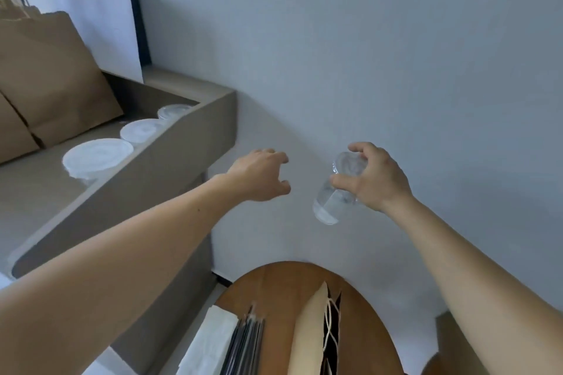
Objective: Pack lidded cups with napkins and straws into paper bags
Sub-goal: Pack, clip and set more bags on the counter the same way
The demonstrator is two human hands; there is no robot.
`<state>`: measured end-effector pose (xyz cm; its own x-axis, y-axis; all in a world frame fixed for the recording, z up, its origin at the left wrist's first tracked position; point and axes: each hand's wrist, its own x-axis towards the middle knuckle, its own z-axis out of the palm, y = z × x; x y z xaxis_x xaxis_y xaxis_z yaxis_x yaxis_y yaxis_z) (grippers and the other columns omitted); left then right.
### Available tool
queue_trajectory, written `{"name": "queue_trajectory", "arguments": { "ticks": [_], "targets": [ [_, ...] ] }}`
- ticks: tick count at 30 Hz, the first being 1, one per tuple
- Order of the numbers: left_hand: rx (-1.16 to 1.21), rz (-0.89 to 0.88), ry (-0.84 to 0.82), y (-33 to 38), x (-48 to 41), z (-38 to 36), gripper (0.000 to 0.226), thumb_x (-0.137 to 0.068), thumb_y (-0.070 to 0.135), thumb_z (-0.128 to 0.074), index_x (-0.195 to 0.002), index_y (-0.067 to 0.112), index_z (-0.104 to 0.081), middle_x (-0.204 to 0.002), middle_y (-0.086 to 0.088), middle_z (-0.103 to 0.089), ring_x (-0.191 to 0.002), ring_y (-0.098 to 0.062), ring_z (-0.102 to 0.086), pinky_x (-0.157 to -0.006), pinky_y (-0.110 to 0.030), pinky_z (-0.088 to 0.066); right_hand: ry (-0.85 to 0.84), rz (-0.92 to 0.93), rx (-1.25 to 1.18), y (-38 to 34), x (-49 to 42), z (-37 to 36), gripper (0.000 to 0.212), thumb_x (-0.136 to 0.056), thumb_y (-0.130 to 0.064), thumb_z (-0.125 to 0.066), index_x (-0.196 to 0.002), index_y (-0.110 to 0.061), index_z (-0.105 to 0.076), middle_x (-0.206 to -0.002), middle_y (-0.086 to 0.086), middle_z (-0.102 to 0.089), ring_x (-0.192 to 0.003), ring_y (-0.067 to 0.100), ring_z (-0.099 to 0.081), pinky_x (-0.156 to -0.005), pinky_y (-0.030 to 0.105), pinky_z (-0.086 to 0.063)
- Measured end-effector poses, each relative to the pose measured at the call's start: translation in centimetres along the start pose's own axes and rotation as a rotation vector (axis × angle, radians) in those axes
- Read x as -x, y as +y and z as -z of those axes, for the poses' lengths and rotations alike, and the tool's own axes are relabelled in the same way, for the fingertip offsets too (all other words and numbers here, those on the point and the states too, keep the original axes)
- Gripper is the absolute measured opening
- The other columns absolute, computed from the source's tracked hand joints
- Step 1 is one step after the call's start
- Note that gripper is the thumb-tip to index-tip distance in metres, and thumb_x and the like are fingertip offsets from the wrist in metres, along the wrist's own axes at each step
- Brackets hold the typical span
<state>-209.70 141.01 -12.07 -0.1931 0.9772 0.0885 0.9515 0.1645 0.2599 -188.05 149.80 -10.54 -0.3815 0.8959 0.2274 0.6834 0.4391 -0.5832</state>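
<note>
Head view, clear cup [335, 192]: in the air before the grey wall, tilted, base toward the lower left, high over the round wooden table [274, 283]
Right hand [376, 181]: fingers and thumb curled round the cup's upper end
Left hand [259, 175]: holds nothing, fingers loosely spread, just left of the cup and apart from it
Lidded cups [97, 157]: three in a row on the raised-edge ledge [189, 143] at left
Brown paper bags [51, 76]: upright on the ledge behind that row
Table top: white napkins [213, 341], dark straws [245, 341] just beside them, then a cream paper bag [309, 332] with cord handles
</note>
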Motion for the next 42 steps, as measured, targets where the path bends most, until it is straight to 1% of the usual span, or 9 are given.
{"name": "queue_trajectory", "arguments": {
  "ticks": [9, 14, 18, 21, 24, 30, 35, 39, 42],
  "targets": [
    [0.048, 0.008, -0.322, 5.7, 3.5, -13.9, 0.063, -0.090, 0.040, -0.060, -0.147, 0.023, -0.037, -0.145, -0.002, -0.046, -0.129, -0.025, -0.045, -0.098, -0.038, -0.043, -0.189, -0.187, -0.033, 10.9, 5.7, -3.9, 0.083, -0.059, -0.055, -0.080, -0.133, -0.031, -0.048, -0.128, -0.005, -0.051, -0.109, 0.017, -0.054, -0.083, 0.033, -0.041],
    [-0.015, 0.040, -0.682, 5.8, 5.6, -19.3, 0.070, -0.074, 0.024, -0.073, -0.136, 0.013, -0.043, -0.118, -0.010, -0.064, -0.098, -0.028, -0.066, -0.083, -0.042, -0.059, -0.218, -0.237, -0.066, 13.0, 6.9, -6.3, 0.087, -0.056, -0.059, -0.075, -0.133, -0.030, -0.047, -0.128, -0.005, -0.050, -0.111, 0.016, -0.054, -0.087, 0.033, -0.044],
    [0.042, 0.003, -0.842, 5.7, 6.6, -22.7, 0.094, -0.069, 0.036, -0.081, -0.146, 0.018, -0.032, -0.137, -0.006, -0.054, -0.117, -0.029, -0.057, -0.095, -0.043, -0.052, -0.221, -0.279, -0.080, 13.7, 7.2, -7.9, 0.098, -0.046, -0.069, -0.065, -0.134, -0.030, -0.047, -0.127, -0.007, -0.050, -0.111, 0.015, -0.053, -0.083, 0.030, -0.041],
    [0.175, 0.040, -0.907, 6.2, 7.5, -24.9, 0.105, -0.068, 0.046, -0.081, -0.152, 0.025, -0.022, -0.146, -0.002, -0.046, -0.127, -0.028, -0.049, -0.103, -0.043, -0.047, -0.217, -0.280, -0.084, 14.2, 7.2, -8.8, 0.092, -0.051, -0.066, -0.071, -0.133, -0.030, -0.048, -0.127, -0.007, -0.049, -0.108, 0.013, -0.052, -0.080, 0.030, -0.040],
    [0.220, 0.095, -0.899, 6.7, 8.5, -26.7, 0.097, -0.069, 0.056, -0.076, -0.147, 0.022, -0.029, -0.136, -0.002, -0.055, -0.119, -0.027, -0.055, -0.099, -0.043, -0.050, -0.214, -0.275, -0.075, 14.5, 7.3, -9.5, 0.084, -0.059, -0.058, -0.079, -0.132, -0.029, -0.048, -0.127, -0.005, -0.049, -0.101, 0.010, -0.047, -0.078, 0.029, -0.039],
    [0.307, 0.230, -0.764, 7.6, 9.7, -28.5, 0.041, -0.084, 0.048, -0.061, -0.111, 0.017, -0.057, -0.100, -0.005, -0.064, -0.093, -0.025, -0.065, -0.088, -0.043, -0.056, -0.249, -0.260, -0.075, 15.6, 8.2, -9.7, 0.083, -0.062, -0.057, -0.080, -0.133, -0.029, -0.048, -0.129, -0.004, -0.049, -0.103, 0.010, -0.047, -0.080, 0.029, -0.039],
    [0.350, 0.440, -0.688, 8.0, 10.5, -29.7, 0.026, -0.089, 0.037, -0.056, -0.098, 0.013, -0.063, -0.087, -0.005, -0.066, -0.079, -0.022, -0.069, -0.079, -0.036, -0.060, -0.255, -0.252, -0.062, 16.4, 9.1, -9.2, 0.081, -0.064, -0.054, -0.081, -0.134, -0.027, -0.047, -0.131, -0.003, -0.048, -0.112, 0.015, -0.050, -0.082, 0.029, -0.039],
    [0.490, 0.646, -0.657, 7.1, 10.2, -29.8, 0.022, -0.096, 0.023, -0.048, -0.090, 0.007, -0.062, -0.073, -0.012, -0.072, -0.060, -0.022, -0.073, -0.060, -0.033, -0.062, -0.266, -0.212, -0.051, 17.3, 9.3, -8.1, 0.082, -0.065, -0.054, -0.081, -0.134, -0.027, -0.047, -0.130, -0.005, -0.048, -0.109, 0.011, -0.047, -0.083, 0.029, -0.042],
    [0.557, 0.703, -0.660, 6.5, 10.3, -29.7, 0.022, -0.098, 0.020, -0.043, -0.086, 0.008, -0.056, -0.062, -0.012, -0.071, -0.052, -0.020, -0.071, -0.048, -0.027, -0.058, -0.371, -0.105, 0.033, 17.8, 9.7, -7.3, 0.084, -0.065, -0.059, -0.079, -0.135, -0.029, -0.045, -0.130, -0.009, -0.047, -0.109, 0.011, -0.047, -0.082, 0.028, -0.042]
  ]
}}
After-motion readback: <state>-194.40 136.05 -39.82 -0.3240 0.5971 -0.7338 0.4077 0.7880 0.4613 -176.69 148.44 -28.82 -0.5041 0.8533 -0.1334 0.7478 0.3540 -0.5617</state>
